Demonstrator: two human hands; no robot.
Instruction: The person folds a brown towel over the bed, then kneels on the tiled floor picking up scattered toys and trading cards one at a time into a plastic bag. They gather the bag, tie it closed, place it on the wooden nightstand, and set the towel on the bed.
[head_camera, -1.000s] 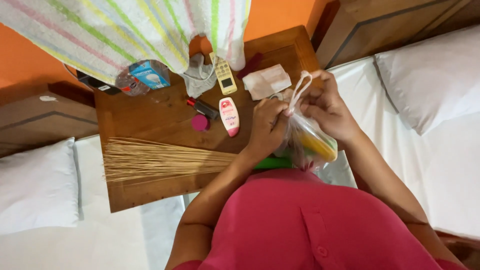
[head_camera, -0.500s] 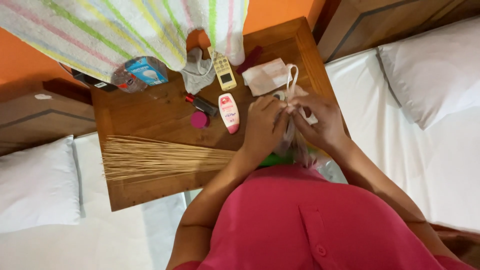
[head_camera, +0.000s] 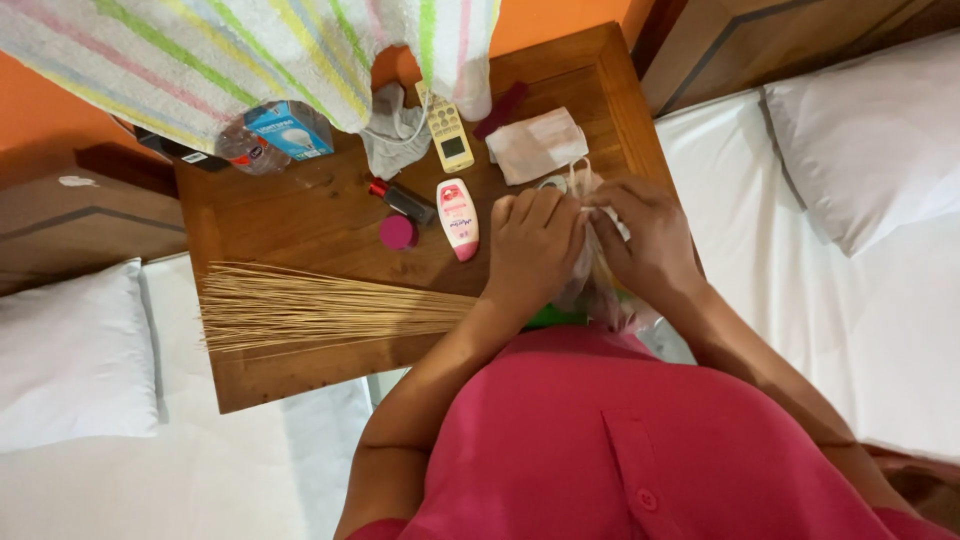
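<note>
Both hands meet at the right centre of the frame, over the near right part of the wooden counter (head_camera: 300, 230). The left hand (head_camera: 535, 245) is curled with its fingers pinching the top of a clear plastic bag (head_camera: 600, 290); the right hand (head_camera: 650, 240) pinches the same gathered neck from the other side, so each grip is clenched on the bag. The bag hangs between the two hands, its long axis running from the pinched neck down toward the person's pink shirt (head_camera: 620, 440), with something green showing at its lower end. Both hands are equally near; the bag's mouth lies right at the fingertips.

Just left of the left hand lies a small pink-and-white lotion bottle (head_camera: 458, 218), then a round pink cap (head_camera: 398, 232) and a dark red-tipped tube (head_camera: 403, 200). Above the hands lie a folded white packet (head_camera: 538, 145) and a pale remote control (head_camera: 446, 135). A bundle of thin broom sticks (head_camera: 320, 310) lies lengthwise along the counter's near edge, reaching the left forearm. Open wood shows at centre left. White bedding (head_camera: 800, 250) flanks the counter's right edge.
</note>
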